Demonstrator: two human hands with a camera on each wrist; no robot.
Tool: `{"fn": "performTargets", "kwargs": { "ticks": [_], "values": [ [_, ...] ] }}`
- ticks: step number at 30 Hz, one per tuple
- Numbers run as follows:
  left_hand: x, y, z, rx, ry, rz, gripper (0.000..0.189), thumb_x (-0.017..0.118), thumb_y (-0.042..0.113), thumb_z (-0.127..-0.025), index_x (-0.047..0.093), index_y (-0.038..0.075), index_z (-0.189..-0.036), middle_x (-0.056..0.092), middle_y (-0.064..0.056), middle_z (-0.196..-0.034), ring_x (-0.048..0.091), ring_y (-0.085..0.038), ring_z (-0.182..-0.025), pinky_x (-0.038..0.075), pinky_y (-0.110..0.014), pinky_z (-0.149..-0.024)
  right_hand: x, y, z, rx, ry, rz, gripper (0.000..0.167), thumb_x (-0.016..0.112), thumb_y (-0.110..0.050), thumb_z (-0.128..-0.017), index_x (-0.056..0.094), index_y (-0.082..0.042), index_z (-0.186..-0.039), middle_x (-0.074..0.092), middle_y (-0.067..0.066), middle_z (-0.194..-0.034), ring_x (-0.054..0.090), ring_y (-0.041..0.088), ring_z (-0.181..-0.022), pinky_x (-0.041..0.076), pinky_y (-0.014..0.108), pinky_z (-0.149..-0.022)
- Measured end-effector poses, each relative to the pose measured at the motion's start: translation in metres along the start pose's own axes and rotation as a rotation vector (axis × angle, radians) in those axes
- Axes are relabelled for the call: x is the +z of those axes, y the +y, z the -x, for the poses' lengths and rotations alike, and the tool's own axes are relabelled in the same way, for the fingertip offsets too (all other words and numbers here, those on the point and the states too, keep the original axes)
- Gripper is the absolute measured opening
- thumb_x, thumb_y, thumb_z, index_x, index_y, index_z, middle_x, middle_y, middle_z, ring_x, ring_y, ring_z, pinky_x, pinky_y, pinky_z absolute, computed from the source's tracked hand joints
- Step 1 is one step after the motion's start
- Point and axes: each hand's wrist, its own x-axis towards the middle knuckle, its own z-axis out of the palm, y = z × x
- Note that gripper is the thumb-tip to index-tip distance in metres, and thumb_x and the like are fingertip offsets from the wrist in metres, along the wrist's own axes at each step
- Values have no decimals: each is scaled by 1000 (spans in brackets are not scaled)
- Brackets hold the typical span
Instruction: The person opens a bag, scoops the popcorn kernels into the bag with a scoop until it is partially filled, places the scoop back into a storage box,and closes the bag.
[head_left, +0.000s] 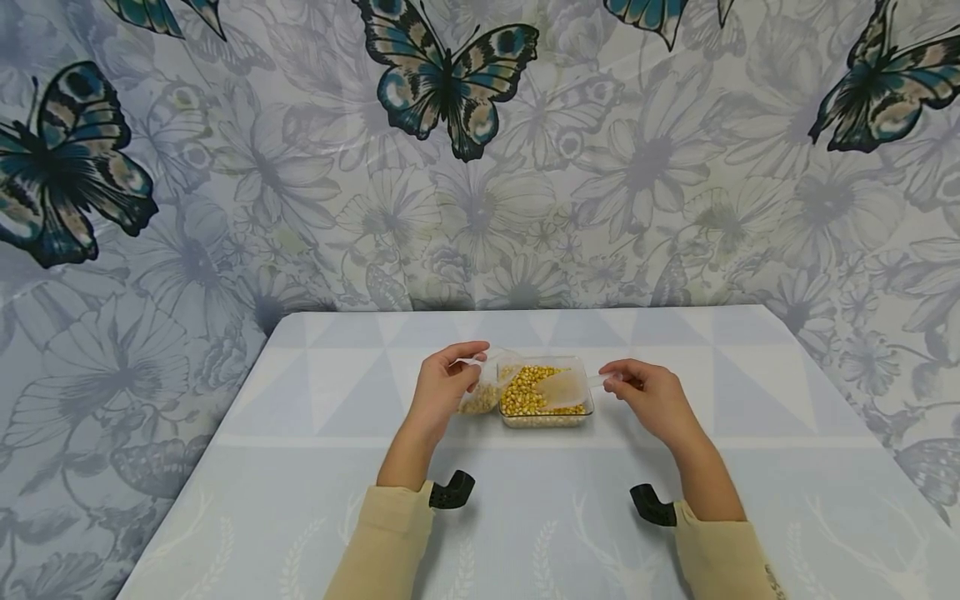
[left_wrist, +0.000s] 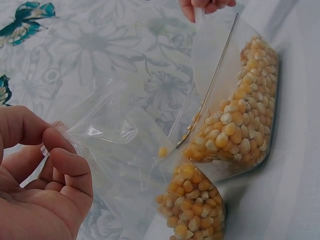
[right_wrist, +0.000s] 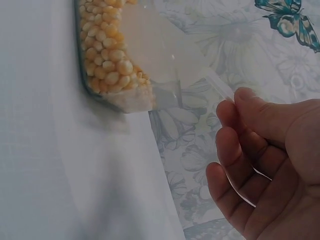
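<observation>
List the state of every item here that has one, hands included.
Glass container: upright, uncovered, partly filled with kernels.
Corn kernels: loose, split between container and bag.
Plastic bag: kernels in its lower part; whether its mouth is open is unclear.
Scoop: tilted, blade inside the container.
Left hand: pinching the bag.
Right hand: pinching the scoop's handle.

A pale, triangle-patterned table (head_left: 547,487) stands before a grey floral backdrop (head_left: 647,171) with teal butterflies (head_left: 447,77).
</observation>
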Motion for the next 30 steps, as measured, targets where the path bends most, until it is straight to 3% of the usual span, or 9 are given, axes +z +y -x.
{"fn": "performTargets", "kwargs": {
  "ticks": [6, 10, 22, 30],
  "values": [
    [0, 1, 1, -1, 4, 1, 42, 54, -5, -86, 72, 13, -120, 66, -4, -106, 44, -15, -67, 38, -29, -61, 4, 5, -2, 12, -4, -3, 21, 66, -16, -96, 72, -8, -114, 67, 13, -83, 61, 28, -76, 45, 24, -59],
    [0, 0, 0, 2, 1, -6, 42, 54, -5, -87, 72, 13, -120, 65, -12, -112, 44, -15, -68, 38, -29, -61, 8, 11, -4, 47, -30, -25, 22, 65, -16, -96, 71, -8, -115, 68, 16, -86, 62, 30, -79, 45, 25, -59],
    [0, 1, 1, 5, -5, -2, 42, 54, -5, -87, 72, 13, -121, 64, -17, -116, 44, -15, -68, 37, -30, -62, 19, 22, -6, 91, -60, -92, 24, 63, -18, -98, 71, -8, -118, 73, 11, -94, 62, 17, -80, 50, 25, -65],
    [0, 0, 0, 2, 2, 1, 41, 55, -5, -87, 72, 12, -121, 65, -11, -112, 44, -15, -67, 37, -30, -62, 24, 29, -6, 118, -35, -202, 25, 63, -18, -98, 72, -6, -117, 75, 6, -92, 60, 7, -78, 52, 25, -70]
  ]
}}
